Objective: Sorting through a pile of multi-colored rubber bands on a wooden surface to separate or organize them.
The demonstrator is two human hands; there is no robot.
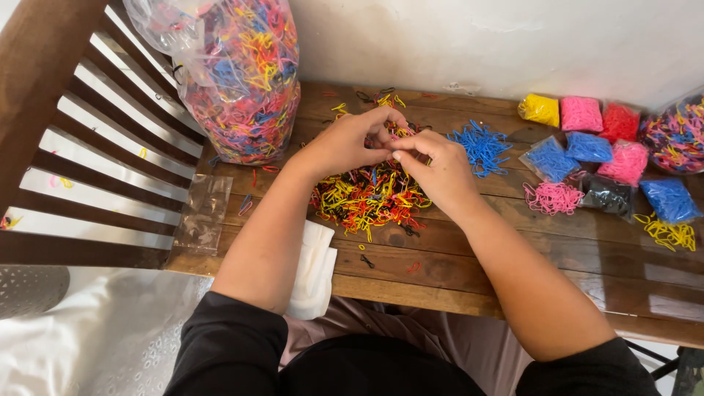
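Black sleeves and forearms, nearest the viewer, reach over the wooden table (pixel 513 271). Mixed pile of small elastic bands (pixel 367 194) — yellow, red, black — lies mid-table, directly beneath both hands. Large clear bag of mixed bands (pixel 246 81) stands left of the pile; small blue heap (pixel 480 147) lies just right of it. Left hand (pixel 341 143) and right hand (pixel 436 169) — fingers curled, fingertips pinched together and touching above the pile; whatever they grip is too small to tell.
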